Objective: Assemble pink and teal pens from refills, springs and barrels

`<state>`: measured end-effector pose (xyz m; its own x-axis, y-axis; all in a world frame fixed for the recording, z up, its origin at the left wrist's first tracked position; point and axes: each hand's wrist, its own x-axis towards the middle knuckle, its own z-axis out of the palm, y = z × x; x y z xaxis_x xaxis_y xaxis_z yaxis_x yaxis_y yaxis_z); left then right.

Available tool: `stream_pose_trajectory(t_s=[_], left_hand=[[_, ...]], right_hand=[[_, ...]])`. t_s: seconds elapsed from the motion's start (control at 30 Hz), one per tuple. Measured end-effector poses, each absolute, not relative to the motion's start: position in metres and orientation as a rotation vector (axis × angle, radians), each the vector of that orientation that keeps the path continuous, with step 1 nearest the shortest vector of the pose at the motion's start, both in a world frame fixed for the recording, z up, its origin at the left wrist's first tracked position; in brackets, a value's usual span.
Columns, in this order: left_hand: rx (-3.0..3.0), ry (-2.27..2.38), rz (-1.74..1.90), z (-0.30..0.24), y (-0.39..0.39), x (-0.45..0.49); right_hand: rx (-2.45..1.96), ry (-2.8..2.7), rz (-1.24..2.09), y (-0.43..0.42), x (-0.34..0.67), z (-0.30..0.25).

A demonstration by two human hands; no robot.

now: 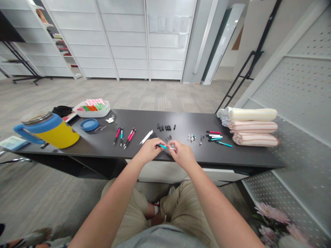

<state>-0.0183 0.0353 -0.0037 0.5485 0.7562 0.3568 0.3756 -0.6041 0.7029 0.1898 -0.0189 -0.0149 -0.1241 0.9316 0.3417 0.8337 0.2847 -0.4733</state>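
My left hand (pixel 151 150) is closed on a teal pen barrel (pixel 162 146) at the front middle of the dark table. Facing it, my right hand (pixel 181 153) pinches a thin white piece (pixel 172 148) near the barrel's end; whether the two touch I cannot tell. Beyond my hands lie several short black grips (pixel 165 127). White refills (pixel 146 136) and dark thin parts (pixel 153 135) are left of them. To the right are small clips or tips (pixel 191 138), more metal-looking bits (pixel 201 139), and loose red, white and teal barrels (pixel 215 136). Several assembled pens (pixel 130 138) lie at left.
A yellow and blue mug (pixel 55 132) lies at the left, with a blue lid (pixel 89 124) and a white basket of wrapped packets (pixel 103 109) behind. Rolled towels (pixel 254 127) are stacked at the right end. Pink flowers (pixel 274 213) stand low at right.
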Motion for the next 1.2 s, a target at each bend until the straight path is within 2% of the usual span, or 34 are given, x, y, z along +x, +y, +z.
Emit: stream_pose_trajectory(t_s=[0.27, 0.63, 0.87, 1.07, 1.2], left_hand=[[2.104, 1.015, 0.852, 0.002, 0.031, -0.015], [2.48, 1.01, 0.71, -0.002, 0.032, -0.009], [2.539, 1.01, 0.678, -0.002, 0.031, -0.009], [2.564, 1.013, 0.678, -0.004, 0.031, -0.008], [2.532, 1.019, 0.689, -0.003, 0.031, -0.008]], right_hand=[[-1.582, -1.861, 0.222, -0.023, 0.192, -0.016], [-1.495, -1.696, 0.245, -0.031, 0.195, -0.017], [-1.505, -1.781, 0.15, -0.028, 0.195, -0.019], [-1.226, -1.858, -0.019, -0.022, 0.197, -0.026], [-1.207, -1.9, -0.042, -0.021, 0.197, -0.027]])
